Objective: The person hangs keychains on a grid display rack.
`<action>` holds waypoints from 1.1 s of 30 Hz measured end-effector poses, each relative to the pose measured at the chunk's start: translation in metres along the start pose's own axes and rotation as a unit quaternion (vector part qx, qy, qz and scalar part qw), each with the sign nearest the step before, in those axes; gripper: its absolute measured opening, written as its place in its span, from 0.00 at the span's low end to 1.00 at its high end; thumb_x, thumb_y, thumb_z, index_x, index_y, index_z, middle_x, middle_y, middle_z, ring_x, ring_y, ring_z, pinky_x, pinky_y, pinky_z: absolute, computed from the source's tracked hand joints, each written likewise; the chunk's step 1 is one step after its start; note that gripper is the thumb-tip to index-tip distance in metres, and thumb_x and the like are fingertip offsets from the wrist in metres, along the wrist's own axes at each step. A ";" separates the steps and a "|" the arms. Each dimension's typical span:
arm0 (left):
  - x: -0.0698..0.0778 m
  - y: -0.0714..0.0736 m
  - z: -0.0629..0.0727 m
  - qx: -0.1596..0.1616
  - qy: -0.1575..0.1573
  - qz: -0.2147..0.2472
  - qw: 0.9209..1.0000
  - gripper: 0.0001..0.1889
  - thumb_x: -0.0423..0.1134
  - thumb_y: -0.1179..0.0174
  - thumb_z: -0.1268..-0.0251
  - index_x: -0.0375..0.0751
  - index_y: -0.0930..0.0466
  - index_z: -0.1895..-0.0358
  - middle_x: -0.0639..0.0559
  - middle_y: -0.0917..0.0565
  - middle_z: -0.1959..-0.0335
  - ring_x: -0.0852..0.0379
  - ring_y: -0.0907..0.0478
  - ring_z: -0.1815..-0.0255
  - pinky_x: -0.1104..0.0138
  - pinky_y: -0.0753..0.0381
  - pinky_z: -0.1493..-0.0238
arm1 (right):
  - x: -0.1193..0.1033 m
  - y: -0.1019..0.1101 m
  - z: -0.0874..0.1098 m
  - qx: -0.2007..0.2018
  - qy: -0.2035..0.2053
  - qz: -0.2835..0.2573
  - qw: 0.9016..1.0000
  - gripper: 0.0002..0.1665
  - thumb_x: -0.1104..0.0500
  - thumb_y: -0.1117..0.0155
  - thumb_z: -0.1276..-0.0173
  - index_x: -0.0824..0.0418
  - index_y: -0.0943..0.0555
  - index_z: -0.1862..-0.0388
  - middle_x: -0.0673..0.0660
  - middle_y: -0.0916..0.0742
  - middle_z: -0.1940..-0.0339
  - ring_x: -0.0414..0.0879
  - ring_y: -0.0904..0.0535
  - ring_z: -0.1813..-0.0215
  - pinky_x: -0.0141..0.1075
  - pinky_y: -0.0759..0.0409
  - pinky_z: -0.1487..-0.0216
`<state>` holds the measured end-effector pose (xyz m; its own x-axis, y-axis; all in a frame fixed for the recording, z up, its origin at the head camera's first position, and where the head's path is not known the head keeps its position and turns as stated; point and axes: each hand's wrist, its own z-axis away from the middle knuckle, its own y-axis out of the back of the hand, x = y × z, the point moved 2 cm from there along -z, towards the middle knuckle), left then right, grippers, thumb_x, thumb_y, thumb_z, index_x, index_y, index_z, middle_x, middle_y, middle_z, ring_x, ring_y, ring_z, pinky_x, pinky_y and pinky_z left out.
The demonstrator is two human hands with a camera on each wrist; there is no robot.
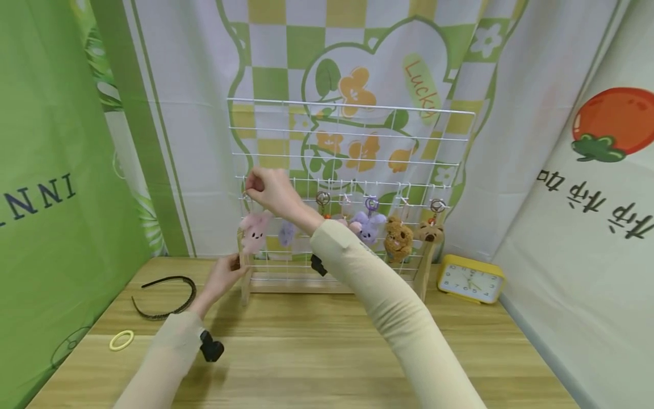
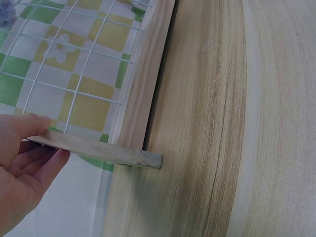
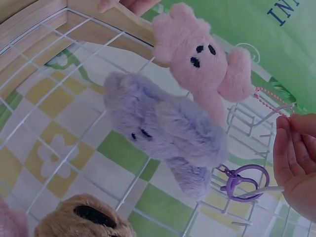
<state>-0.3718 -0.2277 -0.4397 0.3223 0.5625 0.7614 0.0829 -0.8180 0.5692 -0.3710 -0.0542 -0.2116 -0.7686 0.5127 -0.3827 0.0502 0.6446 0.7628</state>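
A white wire grid rack [image 1: 352, 105] stands on a wooden base [image 1: 301, 286]. At its left end my right hand [image 1: 276, 190] pinches the pink bead chain [image 3: 269, 95] of a pink plush keychain [image 1: 254, 234], close to a white hook in the right wrist view. The plush hangs below those fingers, in front of the grid. Lower down, my left hand [image 1: 225, 277] grips the wooden side support [image 2: 118, 154] between thumb and fingers. A purple plush keychain [image 3: 163, 123] with a purple ring [image 3: 264, 175] hangs beside the pink one.
Several more plush keychains hang farther right, among them a brown bear [image 1: 398, 240]. A yellow clock [image 1: 470, 278] stands right of the rack. A black headband [image 1: 191, 298] and a yellow ring [image 1: 121, 340] lie on the table [image 1: 306, 363] at left. Curtains surround the table.
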 end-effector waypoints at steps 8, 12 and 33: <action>0.003 -0.002 0.002 0.003 0.001 0.001 1.000 0.15 0.31 0.41 0.31 0.24 0.22 0.46 0.31 0.16 0.61 0.51 0.19 0.63 0.70 0.19 0.65 | 0.007 -0.004 0.002 -0.004 -0.007 0.014 1.000 0.03 0.67 0.39 0.31 0.63 0.18 0.63 0.57 0.11 0.64 0.40 0.19 0.65 0.20 0.24 0.65; 0.004 -0.004 0.001 0.001 -0.004 0.011 1.000 0.15 0.30 0.42 0.30 0.23 0.23 0.45 0.29 0.16 0.58 0.46 0.18 0.60 0.65 0.15 0.61 | 0.009 -0.003 0.003 -0.003 -0.008 0.007 1.000 0.02 0.68 0.38 0.32 0.63 0.18 0.63 0.58 0.11 0.63 0.42 0.18 0.64 0.20 0.23 0.64; 0.004 0.000 0.003 0.009 -0.024 0.017 1.000 0.22 0.27 0.43 0.30 0.21 0.30 0.36 0.23 0.24 0.38 0.29 0.23 0.39 0.45 0.18 0.42 | 0.005 0.042 0.065 0.070 0.012 -0.073 0.995 0.03 0.64 0.34 0.32 0.64 0.18 0.62 0.58 0.11 0.63 0.45 0.13 0.61 0.24 0.15 0.57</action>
<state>-0.3677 -0.2255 -0.4378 0.3699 0.5289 0.7638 0.0879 -0.8383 0.5380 -0.3318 0.0122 -0.2156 -0.7893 0.3955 -0.4696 0.0243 0.7843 0.6199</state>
